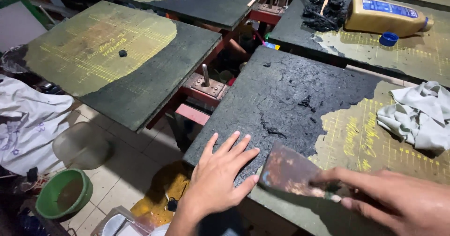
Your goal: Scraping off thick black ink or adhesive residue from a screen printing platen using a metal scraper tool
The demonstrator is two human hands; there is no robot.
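Gripping a rusty scraper (289,172) by its handle, the right hand (389,201) has its fingers clamped round it; the blade's long axis runs roughly left-right, its wide edge pointing left toward the left hand (218,179). That hand lies flat, fingers spread apart, on the near edge of the black-coated printing platen (281,95). A crumpled grey rag (419,114) rests on the platen's right side. On the far platen a yellow bottle (386,15) lies on its side, its blue cap (388,39) off and beside it. Down on the floor, a green bucket (63,194) holds murky brownish liquid.
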